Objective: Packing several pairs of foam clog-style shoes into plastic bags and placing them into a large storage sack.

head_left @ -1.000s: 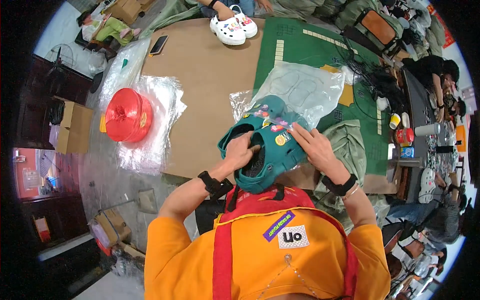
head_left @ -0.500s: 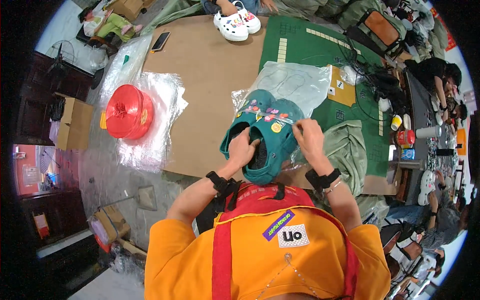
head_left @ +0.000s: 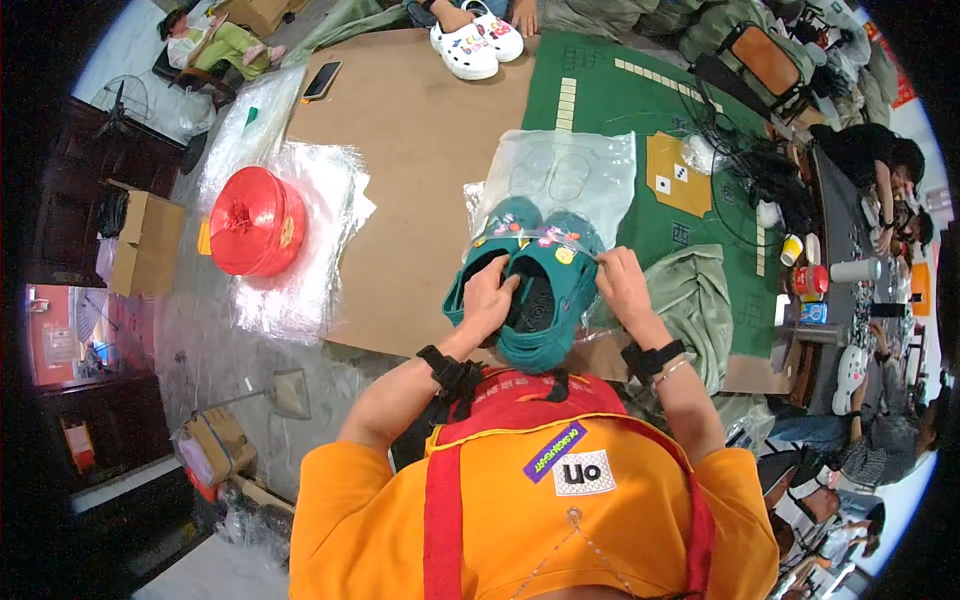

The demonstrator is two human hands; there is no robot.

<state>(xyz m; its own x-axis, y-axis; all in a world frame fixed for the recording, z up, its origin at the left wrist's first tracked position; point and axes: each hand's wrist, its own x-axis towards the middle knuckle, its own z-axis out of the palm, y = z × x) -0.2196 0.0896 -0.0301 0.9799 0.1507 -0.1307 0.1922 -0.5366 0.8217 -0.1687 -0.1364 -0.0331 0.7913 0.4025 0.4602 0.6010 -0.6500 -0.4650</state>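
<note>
A pair of dark green clogs (head_left: pixel 568 300) with colourful charms lies at the table's near edge, toes pointing away from me. Their toe ends are inside a clear plastic bag (head_left: pixel 610 165), whose mouth crosses the uppers. My left hand (head_left: pixel 488 297) is closed on the clogs where the two shoes meet, its fingertips partly hidden in the openings. At the right clog's side, my right hand (head_left: pixel 622 282) pinches the edge of the bag's mouth.
A red round tub (head_left: pixel 258 222) sits on stacked clear bags (head_left: pixel 335 190) at left. Across the table, another person's hand touches white clogs (head_left: pixel 470 52) near a phone (head_left: pixel 322 80). Black cables (head_left: pixel 735 150) and crumpled greenish cloth (head_left: pixel 690 300) lie at right.
The bag's far part has swung left and now lies straighter beyond the toes. The clogs' toes have gone farther under the plastic, and my right hand has shifted slightly right and down.
</note>
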